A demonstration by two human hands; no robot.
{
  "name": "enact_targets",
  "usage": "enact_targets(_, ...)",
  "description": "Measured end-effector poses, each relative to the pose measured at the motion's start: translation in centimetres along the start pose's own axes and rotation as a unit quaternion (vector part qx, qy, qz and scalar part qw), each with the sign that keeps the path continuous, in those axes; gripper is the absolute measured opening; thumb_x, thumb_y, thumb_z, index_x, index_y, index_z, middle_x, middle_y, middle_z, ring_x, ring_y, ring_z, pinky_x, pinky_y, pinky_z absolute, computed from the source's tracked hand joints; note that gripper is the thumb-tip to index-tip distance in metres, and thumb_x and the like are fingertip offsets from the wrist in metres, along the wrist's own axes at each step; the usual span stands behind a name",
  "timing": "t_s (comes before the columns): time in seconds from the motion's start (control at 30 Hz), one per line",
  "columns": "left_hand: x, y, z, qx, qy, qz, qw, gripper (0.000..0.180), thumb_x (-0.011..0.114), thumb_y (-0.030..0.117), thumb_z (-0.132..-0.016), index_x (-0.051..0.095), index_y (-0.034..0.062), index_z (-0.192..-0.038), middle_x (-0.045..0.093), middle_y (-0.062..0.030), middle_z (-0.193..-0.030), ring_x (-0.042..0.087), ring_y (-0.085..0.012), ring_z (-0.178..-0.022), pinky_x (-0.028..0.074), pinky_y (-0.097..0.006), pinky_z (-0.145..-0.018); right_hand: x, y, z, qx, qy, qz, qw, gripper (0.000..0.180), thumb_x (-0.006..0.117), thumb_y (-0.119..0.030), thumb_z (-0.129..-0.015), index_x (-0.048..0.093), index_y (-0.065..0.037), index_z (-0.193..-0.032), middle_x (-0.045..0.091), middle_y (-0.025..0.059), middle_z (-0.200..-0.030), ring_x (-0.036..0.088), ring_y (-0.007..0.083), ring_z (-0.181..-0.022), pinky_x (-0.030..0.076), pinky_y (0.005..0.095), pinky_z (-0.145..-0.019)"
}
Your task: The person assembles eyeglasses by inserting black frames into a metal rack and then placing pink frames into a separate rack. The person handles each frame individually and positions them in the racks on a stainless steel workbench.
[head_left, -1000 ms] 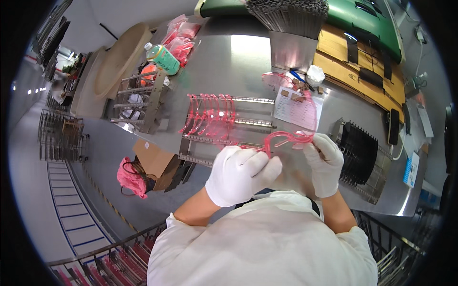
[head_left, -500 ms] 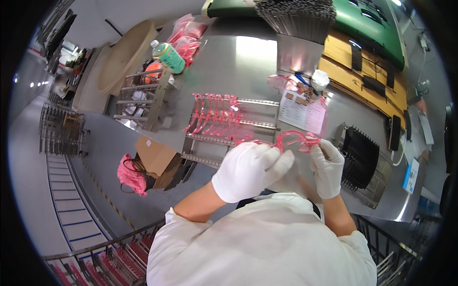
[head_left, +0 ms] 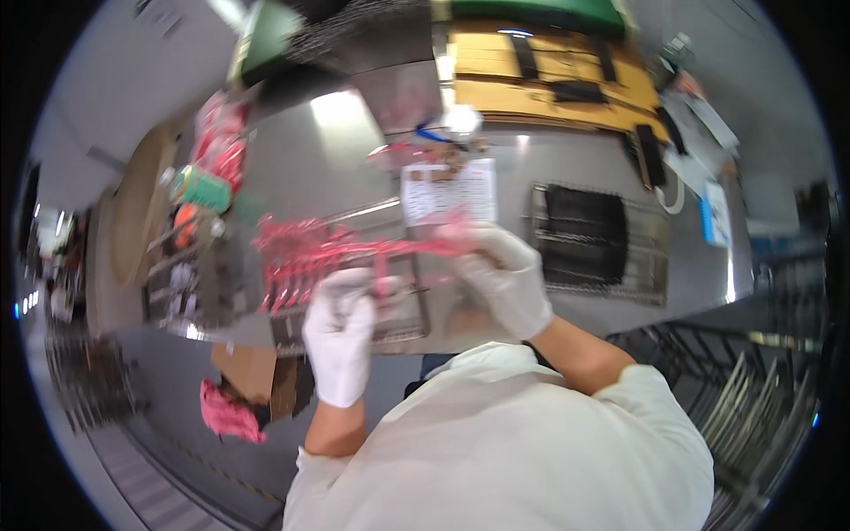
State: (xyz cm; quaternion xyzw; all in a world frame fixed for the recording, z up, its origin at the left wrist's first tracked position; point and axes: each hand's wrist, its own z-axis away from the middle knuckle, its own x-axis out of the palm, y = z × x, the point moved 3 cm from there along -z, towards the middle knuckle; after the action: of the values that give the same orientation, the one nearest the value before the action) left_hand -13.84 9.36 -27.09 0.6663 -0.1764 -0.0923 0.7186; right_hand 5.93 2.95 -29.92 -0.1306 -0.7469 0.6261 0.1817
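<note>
The picture is blurred by motion. Both my hands wear white gloves and are over the front edge of a steel table [head_left: 354,142]. My right hand [head_left: 503,273] grips one end of a long pink plastic piece [head_left: 416,248]. My left hand [head_left: 341,329] is closed around its other end, just below a wire rack [head_left: 390,327]. Several more pink pieces [head_left: 297,258] hang on the rack to the left. A white printed sheet [head_left: 447,190] lies right behind the held piece.
A black wire tray [head_left: 584,239] sits to the right of my hands. A green-capped bottle [head_left: 202,188] and pink packets [head_left: 217,133] stand at the left. Brown boards [head_left: 549,75] lie at the back. Below the table are a cardboard box [head_left: 257,372], a pink bundle [head_left: 228,412] and wire racks [head_left: 753,389].
My head has swung, so the whole scene has shifted left and blurred. The hands have moved apart, and the pink piece now stretches out between them.
</note>
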Motion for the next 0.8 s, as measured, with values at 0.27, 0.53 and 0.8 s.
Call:
enact_targets(0.27, -1.9, -3.9, -0.6, -0.017, 0.012, 0.042, 0.999, 0.025, 0.063, 0.019, -0.104, 0.064, -0.0036, -0.116, 0.071, -0.0110, -0.083, 0.065, -0.0162, -0.066, 0.050, -0.027, -0.057, 0.5, 0.5, -0.6, -0.223, -0.021, 0.093, 0.970, 0.042, 0.074, 0.000, -0.090, 0.066, -0.007, -0.131, 0.065, 0.0127, -0.132, 0.069, 0.0216, -0.108, 0.054, 0.0345, -0.098)
enact_targets(0.53, -1.8, -4.3, -0.1, 0.057, 0.057, -0.105, 0.991, 0.025, 0.068, 0.022, -0.102, 0.070, -0.0025, -0.106, 0.071, -0.0065, -0.093, 0.065, -0.0134, -0.083, 0.051, -0.028, -0.077, 3.1, 2.3, 0.2, 0.404, -0.212, -0.490, 0.743, 0.053, 0.056, -0.040, -0.107, 0.053, -0.006, -0.148, 0.071, 0.0069, -0.118, 0.066, 0.0094, -0.082, 0.053, 0.0247, -0.063)
enact_targets(0.8, -4.8, -2.0, -0.5, 0.011, 0.051, 0.052, 0.997, 0.031, 0.061, 0.033, -0.105, 0.060, 0.0028, -0.107, 0.047, 0.0032, -0.064, 0.042, -0.0055, -0.049, 0.034, -0.021, -0.044, 4.0, -2.4, -2.4, -0.326, -0.227, 0.373, 0.838, 0.024, 0.065, -0.011, -0.097, 0.069, -0.013, -0.121, 0.074, 0.0040, -0.102, 0.071, 0.0188, -0.083, 0.057, 0.0339, -0.072)
